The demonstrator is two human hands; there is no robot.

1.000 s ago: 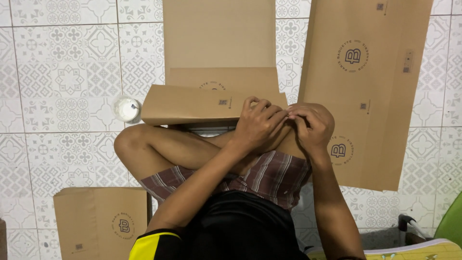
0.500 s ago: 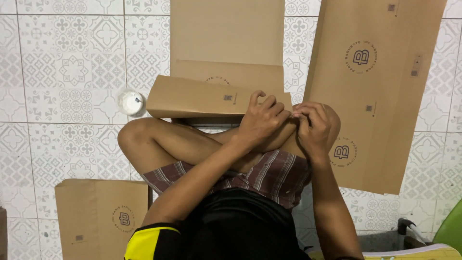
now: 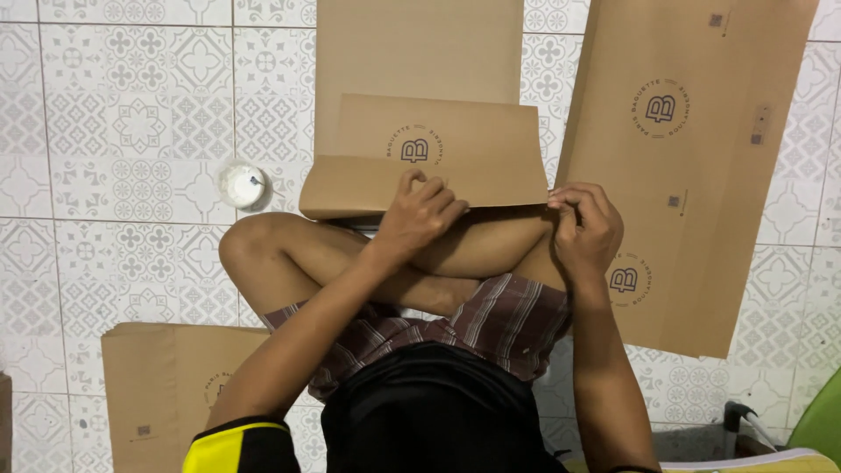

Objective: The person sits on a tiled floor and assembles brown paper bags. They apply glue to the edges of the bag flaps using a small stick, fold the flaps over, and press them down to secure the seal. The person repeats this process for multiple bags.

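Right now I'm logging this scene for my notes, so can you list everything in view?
folded paper bag: one, brown, on the floor ahead, both hands on its near edge
flat paper bags: one large brown stack at right; another at lower left
small round tub: one, white, on the tiles left of the folded bag
floor tiles: white with grey pattern
green thing: one, bottom right corner, unclear
left hand: pressing the folded bag's edge
right hand: pinching the bag's right corner
legs: crossed, checked shorts
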